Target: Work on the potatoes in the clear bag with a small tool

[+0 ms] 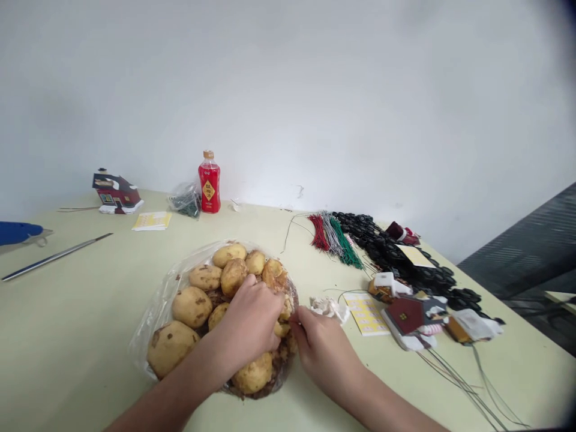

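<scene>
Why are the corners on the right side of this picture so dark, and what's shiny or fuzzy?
In the head view, those corners go dark and blurry, perhaps from the lens edge; in the head view, the clear bag around the potatoes shows pale shine; also in the head view, small print on the yellow sheet is too fuzzy to read.

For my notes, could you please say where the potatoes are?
In the head view, the potatoes sit in a clear bag at lower centre-left, with the left hand over them.
</scene>
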{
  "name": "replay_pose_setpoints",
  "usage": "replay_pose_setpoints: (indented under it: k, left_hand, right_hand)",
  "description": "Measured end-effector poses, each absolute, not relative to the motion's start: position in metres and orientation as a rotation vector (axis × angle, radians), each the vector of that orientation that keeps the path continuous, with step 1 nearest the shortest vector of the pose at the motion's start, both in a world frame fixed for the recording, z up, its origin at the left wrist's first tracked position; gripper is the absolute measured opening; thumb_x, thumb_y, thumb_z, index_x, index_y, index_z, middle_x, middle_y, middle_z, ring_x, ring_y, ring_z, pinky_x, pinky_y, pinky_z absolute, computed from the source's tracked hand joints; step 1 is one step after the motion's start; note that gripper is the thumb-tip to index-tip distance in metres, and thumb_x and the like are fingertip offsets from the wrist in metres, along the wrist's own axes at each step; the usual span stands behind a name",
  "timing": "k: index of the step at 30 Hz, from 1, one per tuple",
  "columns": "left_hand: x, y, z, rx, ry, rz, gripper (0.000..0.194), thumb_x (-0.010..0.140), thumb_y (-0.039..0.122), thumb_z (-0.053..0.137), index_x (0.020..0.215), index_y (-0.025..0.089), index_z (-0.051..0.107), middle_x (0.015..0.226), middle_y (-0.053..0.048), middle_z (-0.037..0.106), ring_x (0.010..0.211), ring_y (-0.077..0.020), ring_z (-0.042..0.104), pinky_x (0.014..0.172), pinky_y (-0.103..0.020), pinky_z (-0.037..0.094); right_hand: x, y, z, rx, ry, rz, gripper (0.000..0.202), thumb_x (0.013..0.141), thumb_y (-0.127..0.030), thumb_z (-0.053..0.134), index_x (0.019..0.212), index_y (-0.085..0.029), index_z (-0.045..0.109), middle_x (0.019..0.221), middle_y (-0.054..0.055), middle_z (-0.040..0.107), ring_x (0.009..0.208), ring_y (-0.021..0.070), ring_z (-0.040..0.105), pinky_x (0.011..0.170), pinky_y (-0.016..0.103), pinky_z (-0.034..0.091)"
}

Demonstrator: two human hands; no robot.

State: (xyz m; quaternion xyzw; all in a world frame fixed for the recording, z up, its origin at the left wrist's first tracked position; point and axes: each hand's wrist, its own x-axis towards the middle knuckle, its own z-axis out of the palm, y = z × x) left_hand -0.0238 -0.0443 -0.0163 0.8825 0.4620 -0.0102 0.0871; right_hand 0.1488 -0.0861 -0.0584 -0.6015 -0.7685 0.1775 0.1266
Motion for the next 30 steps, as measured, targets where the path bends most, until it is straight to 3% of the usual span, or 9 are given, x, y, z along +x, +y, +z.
replay_pose_setpoints:
  k: [6,18,23,30]
  left_hand:
    - [-0.022,-0.045,-0.015,2.636,1.375,-0.068,0.023,0.084,0.026,0.084,0.104,0.016,0.078,0.108,-0.014,0.085,0.110,-0.0372,0.077,0.106,-0.050,0.050]
    - [-0.023,-0.042,-0.022,2.636,1.372,0.013,0.024,0.078,0.025,0.086,0.097,0.018,0.075,0.104,-0.015,0.085,0.105,-0.0389,0.077,0.103,-0.052,0.051]
    - [-0.022,-0.044,-0.020,2.642,1.381,0.018,0.022,0.080,0.022,0.084,0.099,0.016,0.076,0.104,-0.014,0.085,0.107,-0.0385,0.078,0.105,-0.052,0.050]
    - [-0.023,-0.043,-0.019,2.631,1.381,-0.002,0.024,0.079,0.024,0.087,0.099,0.017,0.075,0.104,-0.014,0.085,0.106,-0.0383,0.078,0.106,-0.053,0.052]
  right_hand:
    - [0.152,-0.084,-0.057,-1.691,-2.224,0.567,0.020,0.101,-0.006,0.055,0.091,-0.020,0.066,0.084,0.010,0.080,0.080,0.0267,0.078,0.067,0.028,0.042]
    - [0.160,-0.085,-0.063,-1.712,-2.374,0.322,0.017,0.099,-0.006,0.055,0.096,-0.019,0.066,0.088,0.013,0.081,0.078,0.0289,0.078,0.063,0.031,0.034]
    - [0.165,-0.086,-0.065,-1.546,-2.379,0.402,0.019,0.102,-0.008,0.053,0.099,-0.020,0.067,0.086,0.009,0.081,0.080,0.0264,0.078,0.067,0.029,0.041]
    - [0.162,-0.088,-0.059,-1.724,-2.441,0.296,0.020,0.099,-0.003,0.054,0.100,-0.018,0.068,0.090,0.013,0.082,0.082,0.0295,0.080,0.065,0.031,0.039]
